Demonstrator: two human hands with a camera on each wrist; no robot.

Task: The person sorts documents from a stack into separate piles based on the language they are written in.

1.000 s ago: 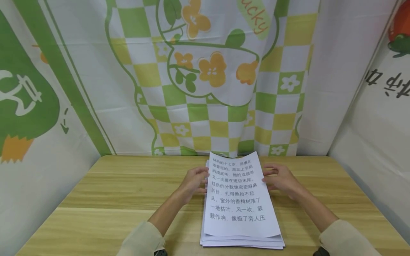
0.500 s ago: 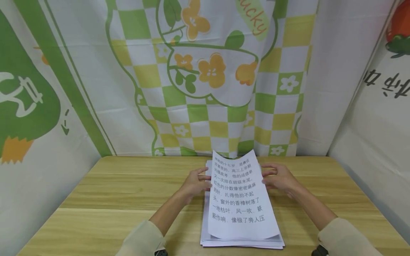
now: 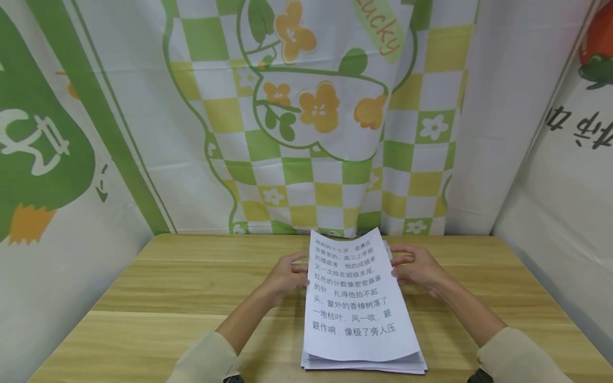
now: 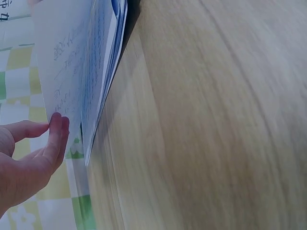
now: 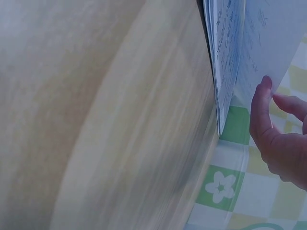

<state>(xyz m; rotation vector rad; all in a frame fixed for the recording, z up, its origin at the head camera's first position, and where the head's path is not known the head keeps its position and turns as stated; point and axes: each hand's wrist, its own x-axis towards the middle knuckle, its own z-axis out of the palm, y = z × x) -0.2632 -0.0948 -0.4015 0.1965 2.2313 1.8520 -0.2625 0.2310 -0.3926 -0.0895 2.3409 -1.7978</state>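
Observation:
A printed sheet of paper [image 3: 354, 298] with lines of black Chinese characters lies over a stack of paper [image 3: 407, 366], its far edge bowed upward. My left hand [image 3: 286, 276] pinches the sheet's left edge between thumb and fingers. On the opposite edge my right hand [image 3: 419, 270] does the same. In the left wrist view the raised sheet [image 4: 60, 57] stands apart from the stack [image 4: 108, 62] below, thumb and fingertips meeting at its edge. From the right wrist, the sheet [image 5: 271, 43] shows faint print through its underside, and the stack [image 5: 223, 57] stays on the table.
The wooden table [image 3: 191, 298] extends to both sides of the stack. Behind it hangs a green, yellow and white checked curtain [image 3: 297, 170] with orange flowers. Printed white cloth walls [image 3: 565, 213] close in the left and right sides.
The top sheet shifts slightly right, then back left and a little nearer to me, with my left hand following it. My right hand stays nearly in place.

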